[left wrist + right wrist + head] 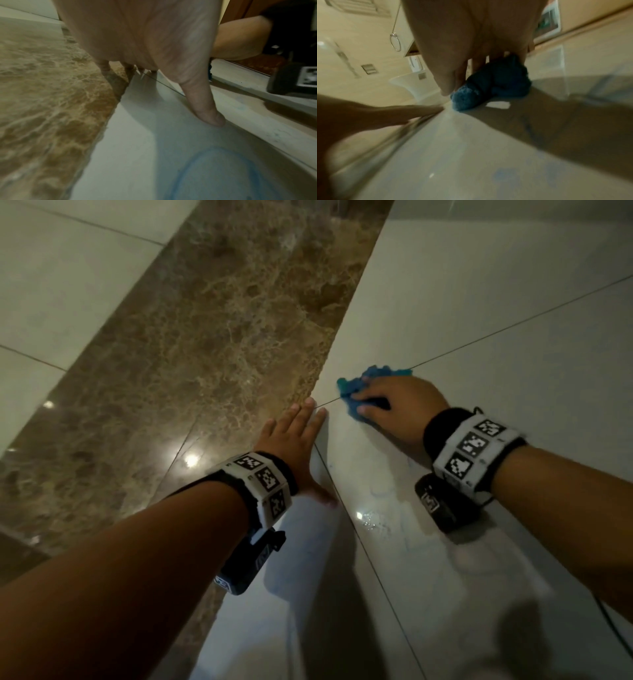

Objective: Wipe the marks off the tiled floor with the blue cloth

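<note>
Beside the brown marble strip (219,337), the blue cloth (363,386) is gripped by the right hand (397,409), apparently mid-scrub; the left hand (294,446) is spread flat on the tiled floor (479,302) for support, blue marks (214,169) remaining.

The blue cloth (494,86) is seen bunched on the pale tiled floor (471,155), pressed from above by the right hand (471,40), whose fingers (462,75) are curled onto it. Left of the cloth, the left hand (368,116) is laid flat on the floor. Faint blue marks (510,175) are visible nearer the camera than the cloth.
</note>
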{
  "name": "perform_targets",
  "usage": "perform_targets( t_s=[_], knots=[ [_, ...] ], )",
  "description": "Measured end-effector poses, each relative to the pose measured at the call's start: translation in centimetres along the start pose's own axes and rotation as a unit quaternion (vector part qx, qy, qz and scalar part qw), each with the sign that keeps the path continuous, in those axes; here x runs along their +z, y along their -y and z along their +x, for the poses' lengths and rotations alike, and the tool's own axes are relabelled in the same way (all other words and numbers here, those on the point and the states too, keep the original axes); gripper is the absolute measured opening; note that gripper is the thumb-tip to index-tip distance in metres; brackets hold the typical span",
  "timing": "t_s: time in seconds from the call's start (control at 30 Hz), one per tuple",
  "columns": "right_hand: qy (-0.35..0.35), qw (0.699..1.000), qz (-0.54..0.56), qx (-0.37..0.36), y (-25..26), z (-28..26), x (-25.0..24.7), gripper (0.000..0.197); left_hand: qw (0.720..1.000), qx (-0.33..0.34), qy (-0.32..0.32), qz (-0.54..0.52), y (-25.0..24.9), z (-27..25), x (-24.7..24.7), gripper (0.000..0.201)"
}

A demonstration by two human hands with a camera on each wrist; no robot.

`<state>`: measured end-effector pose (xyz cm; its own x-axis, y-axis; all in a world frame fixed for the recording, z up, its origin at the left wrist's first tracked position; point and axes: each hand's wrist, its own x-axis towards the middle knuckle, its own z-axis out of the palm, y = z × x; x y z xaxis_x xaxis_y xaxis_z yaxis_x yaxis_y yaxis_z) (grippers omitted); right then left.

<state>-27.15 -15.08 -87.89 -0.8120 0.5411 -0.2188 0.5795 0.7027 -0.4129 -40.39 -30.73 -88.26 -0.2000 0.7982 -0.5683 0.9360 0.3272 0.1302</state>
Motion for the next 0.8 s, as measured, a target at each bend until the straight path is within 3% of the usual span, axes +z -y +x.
perform_targets(
  t_s=[0.1,0.2,0.37,0.4,0.53,0.6,0.7,0.73,0.8],
  knots=[
    [0.025,0.997,-0.028,-0.072,2.0,-2.4,1.4,0.021,1.0,0.0,0.005,0.003,0.0,0.0,0.0,0.142],
    [0.072,0.985,-0.05,-0.145,2.7,-4.8,2.4,0.024,1.0,0.003,0.01,0.006,0.1,0.0,-0.1,0.14],
    [-0.064,0.997,0.052,-0.007,0.4,-1.7,1.0,0.041,1.0,-0.004,-0.003,0.001,0.2,0.2,0.2,0.144],
    [-0.062,0.997,0.047,0.001,0.5,-1.9,1.1,0.043,1.0,-0.003,-0.001,0.003,0.2,0.3,0.3,0.144],
    [0.059,0.992,-0.04,-0.108,1.9,-4.3,2.5,0.042,1.0,-0.002,0.01,0.007,0.4,0.4,0.2,0.142],
    [0.034,0.991,-0.076,-0.105,1.1,-3.3,1.6,0.04,1.0,-0.003,0.005,0.006,0.3,0.3,0.2,0.142],
    [-0.035,0.998,-0.048,-0.002,0.1,-1.4,1.0,0.036,1.0,-0.003,0.004,0.006,0.3,0.3,0.2,0.143],
    [-0.04,0.998,-0.04,-0.01,0.6,-1.7,1.3,0.034,1.0,-0.003,0.007,0.006,0.3,0.3,0.2,0.143],
    [-0.04,0.991,-0.044,-0.119,2.3,-3.5,2.8,0.031,1.0,-0.005,0.012,0.007,0.2,0.3,0.1,0.143]
  ],
)
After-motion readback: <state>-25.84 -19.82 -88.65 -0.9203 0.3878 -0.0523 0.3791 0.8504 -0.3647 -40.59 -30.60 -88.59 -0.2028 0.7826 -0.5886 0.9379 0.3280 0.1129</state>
